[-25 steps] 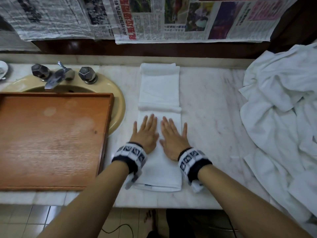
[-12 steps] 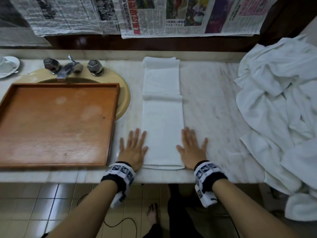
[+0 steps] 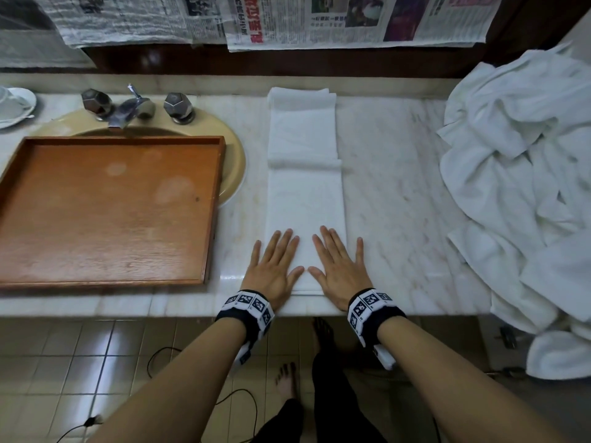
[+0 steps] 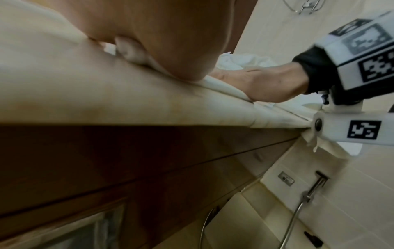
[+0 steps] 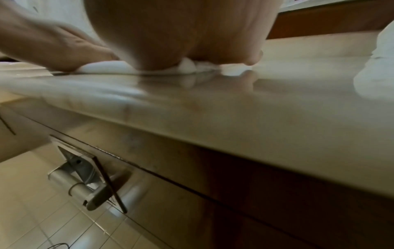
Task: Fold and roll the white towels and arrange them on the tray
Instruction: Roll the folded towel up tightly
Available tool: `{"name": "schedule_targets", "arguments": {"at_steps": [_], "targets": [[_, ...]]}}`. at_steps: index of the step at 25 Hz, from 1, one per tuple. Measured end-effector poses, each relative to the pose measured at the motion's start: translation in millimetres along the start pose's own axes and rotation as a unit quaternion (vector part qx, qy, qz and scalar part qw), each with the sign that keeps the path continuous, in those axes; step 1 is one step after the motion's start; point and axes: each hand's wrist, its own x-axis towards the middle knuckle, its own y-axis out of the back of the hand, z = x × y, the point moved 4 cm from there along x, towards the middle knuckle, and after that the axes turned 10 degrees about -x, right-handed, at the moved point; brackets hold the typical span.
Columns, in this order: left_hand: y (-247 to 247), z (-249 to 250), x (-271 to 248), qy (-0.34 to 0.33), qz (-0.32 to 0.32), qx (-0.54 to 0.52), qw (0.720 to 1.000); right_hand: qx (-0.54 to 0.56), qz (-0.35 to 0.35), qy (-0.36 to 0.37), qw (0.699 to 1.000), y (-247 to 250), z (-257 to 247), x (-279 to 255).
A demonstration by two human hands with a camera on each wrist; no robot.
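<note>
Both hands' grips (image 3: 275, 269) (image 3: 336, 266) spread flat on folded towel (image 3: 305, 199), between tray (image 3: 108, 212) and towel heap (image 3: 524, 187).

faucet (image 3: 128, 110) over beige sink (image 3: 235, 161); newspapers (image 3: 319, 20) above marble counter (image 3: 399, 193).

Pale marble counter (image 3: 390, 199) with an inset beige sink (image 3: 235, 161), wooden tray (image 3: 105, 212) lying across the basin, folded white towel (image 3: 303, 193) in a long strip at the centre, heap of loose white towels (image 3: 518, 174) — right end, small white dish (image 3: 16, 105) — far left corner
</note>
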Motion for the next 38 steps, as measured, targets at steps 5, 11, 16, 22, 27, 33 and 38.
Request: {"name": "schedule_targets", "arguments": {"at_steps": [5, 11, 16, 22, 27, 33, 38], "targets": [[5.6, -16.0, -10.6, 0.035, 0.003, -0.004, 0.999, 0.008, -0.011, -0.029, 0.999, 2.1, 12.2, -10.0], [41.2, -39.5, -14.8, 0.074, 0.084, -0.178, 0.978, 0.079, 0.133, 0.034, 0.987, 31.9, -0.3, -24.6], [39.8, -49.7, -45.6, 0.259, 0.111, -0.383, 0.88, 0.199, 0.073, 0.058, 0.975, 31.1, -15.6, -30.8], [11.2, -36.6, -63.2, 0.284, 0.161, -0.42, 0.847, 0.284, 0.13, -0.02, 0.95, 34.3, -12.8, -35.8], [13.2, -33.0, -62.0, 0.283, 0.179, -0.391, 0.857, 0.302, 0.244, 0.025, 0.921, 40.7, -13.6, -45.0], [13.4, -34.1, -61.3, 0.296, 0.176, -0.4, 0.85, 0.202, 0.217, 0.078, 0.952, 16.1, -14.3, -55.1], [40.5, -21.9, -66.1, 0.313, 0.185, -0.348, 0.864, 0.182, 0.209, 0.018, 0.961, 26.4, -10.5, -60.6]]}}
